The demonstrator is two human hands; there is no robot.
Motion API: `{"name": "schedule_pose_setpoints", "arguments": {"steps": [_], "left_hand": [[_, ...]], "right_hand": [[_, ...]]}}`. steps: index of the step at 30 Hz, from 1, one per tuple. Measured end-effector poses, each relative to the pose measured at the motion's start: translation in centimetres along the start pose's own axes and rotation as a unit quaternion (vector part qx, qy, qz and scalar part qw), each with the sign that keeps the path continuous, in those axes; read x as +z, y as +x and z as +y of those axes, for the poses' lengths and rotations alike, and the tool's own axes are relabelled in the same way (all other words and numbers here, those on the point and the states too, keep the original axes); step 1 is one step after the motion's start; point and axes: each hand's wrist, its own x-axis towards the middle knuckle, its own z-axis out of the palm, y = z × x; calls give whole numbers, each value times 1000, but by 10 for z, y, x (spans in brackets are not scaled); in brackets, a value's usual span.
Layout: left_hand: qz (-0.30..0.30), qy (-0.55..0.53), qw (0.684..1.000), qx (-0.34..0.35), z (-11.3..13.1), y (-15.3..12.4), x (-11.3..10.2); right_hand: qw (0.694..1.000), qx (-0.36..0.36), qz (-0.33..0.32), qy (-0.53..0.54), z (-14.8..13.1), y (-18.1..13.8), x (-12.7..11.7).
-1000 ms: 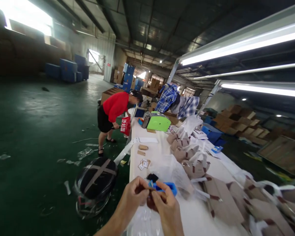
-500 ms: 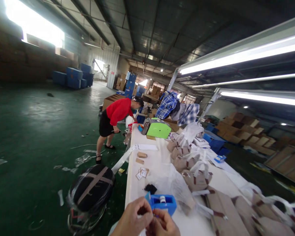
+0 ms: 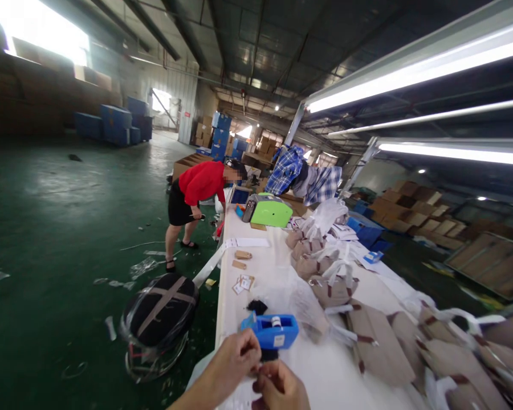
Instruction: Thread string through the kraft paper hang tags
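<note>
My left hand (image 3: pixel 233 359) and my right hand (image 3: pixel 281 386) meet low in the head view, fingertips pinched close together. Whatever small thing lies between them is too hidden to make out. Just beyond the fingers stands a blue tape dispenser (image 3: pixel 277 331) on the white table (image 3: pixel 256 267). A small black heap (image 3: pixel 257 306) lies behind the dispenser. Farther up the table are white-and-brown tags (image 3: pixel 243 283) and two brown tags (image 3: pixel 241 259). To the right, beige bags (image 3: pixel 378 341) with brown trim and white-wrapped handles lie in rows.
A label printer with a green side (image 3: pixel 271 212) stands at the table's far end, a paper strip (image 3: pixel 214 265) hanging off the left edge. A plastic-covered black stool (image 3: pixel 162 310) is on the floor at left. A person in red (image 3: pixel 202 185) bends beside the table.
My hands have drawn slightly down, away from the tape dispenser, still pinched together. The person in red bends lower by the table. The camera view has shifted a little.
</note>
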Motion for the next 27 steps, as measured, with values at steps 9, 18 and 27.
{"name": "schedule_pose_setpoints", "arguments": {"steps": [9,18,27], "left_hand": [[61,-63,995,-48,13,3,-7],[63,-87,991,-81,-1,5,1],[-145,-81,975,-145,-53,-10,32]], "right_hand": [[980,85,-67,169,-16,-32,-7],[960,117,-108,231,-5,-35,-4],[916,169,25,363,49,-46,-3]]}}
